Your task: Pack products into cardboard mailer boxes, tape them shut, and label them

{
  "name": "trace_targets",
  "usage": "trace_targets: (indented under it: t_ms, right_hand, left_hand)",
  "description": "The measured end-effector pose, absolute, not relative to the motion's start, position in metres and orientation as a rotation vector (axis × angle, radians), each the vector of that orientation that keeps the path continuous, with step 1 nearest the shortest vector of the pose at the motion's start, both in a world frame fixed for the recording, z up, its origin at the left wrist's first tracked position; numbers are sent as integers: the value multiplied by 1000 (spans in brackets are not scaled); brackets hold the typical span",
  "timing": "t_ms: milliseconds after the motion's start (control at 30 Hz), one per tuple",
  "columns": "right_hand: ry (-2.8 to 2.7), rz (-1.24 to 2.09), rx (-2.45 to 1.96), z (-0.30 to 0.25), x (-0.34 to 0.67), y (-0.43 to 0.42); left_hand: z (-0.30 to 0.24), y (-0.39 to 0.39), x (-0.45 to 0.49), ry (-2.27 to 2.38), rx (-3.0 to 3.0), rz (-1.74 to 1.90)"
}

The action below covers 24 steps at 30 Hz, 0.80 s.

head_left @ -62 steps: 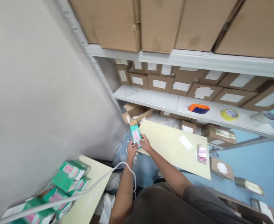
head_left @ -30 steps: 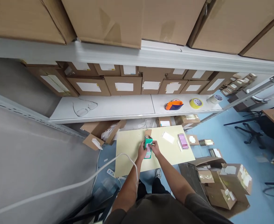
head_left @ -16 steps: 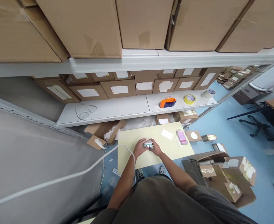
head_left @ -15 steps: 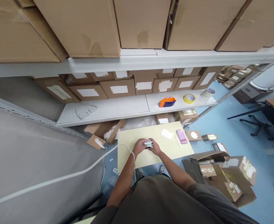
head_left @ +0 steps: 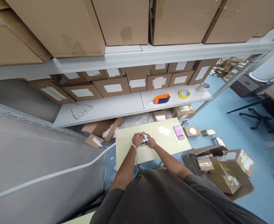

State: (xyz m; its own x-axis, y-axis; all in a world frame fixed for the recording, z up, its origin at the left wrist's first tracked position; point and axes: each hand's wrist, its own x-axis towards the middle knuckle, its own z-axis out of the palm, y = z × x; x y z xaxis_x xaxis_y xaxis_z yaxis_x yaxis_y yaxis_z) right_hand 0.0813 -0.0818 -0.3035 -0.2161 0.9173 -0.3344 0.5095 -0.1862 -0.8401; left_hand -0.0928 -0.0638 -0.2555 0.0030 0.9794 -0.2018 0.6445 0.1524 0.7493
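Over the pale yellow tabletop [head_left: 127, 151], my left hand [head_left: 137, 139] and my right hand [head_left: 152, 142] close in from both sides on a small white-and-black box-like object [head_left: 145, 139]. Fingers hide part of it, and its exact kind is too small to make out. To the right on the same tabletop lies a flat white rectangle, like a card or paper [head_left: 164, 130]. Beyond that is a pink item [head_left: 178, 132], blurred by pixelation, with something white under it.
Labelled cardboard boxes [head_left: 113, 88] line the shelf ahead, with glasses [head_left: 81, 112], an orange-and-blue item [head_left: 162, 99] and yellow tape [head_left: 184, 94] in front. A white cable [head_left: 57, 175] crosses by my left forearm. An open carton [head_left: 237, 186] with boxes stands at right.
The held object has turned in my hands: a white top with a green edge showed before, now white and black surfaces show. My view has shifted slightly.
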Motion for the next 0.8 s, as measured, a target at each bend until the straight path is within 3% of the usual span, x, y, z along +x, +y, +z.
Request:
trace_targets:
  t_ms: [133,367,567,800]
  right_hand:
    - [-1595,1461,-1608,-290,74,-77]
    - [-1467,1271,-1657,-278,72,-73]
    - [-1378,1322,-1587,-280,88,-84]
    - [-1780,1117,-1724,-267,78,-79]
  left_hand:
    - [-263,-70,-111,1465,1343,779]
    - [-281,-77,-125,1417,1178,879]
    - [-302,-98,-114,1309,1359,830]
    - [-305,-98,-108,1444,1439,760]
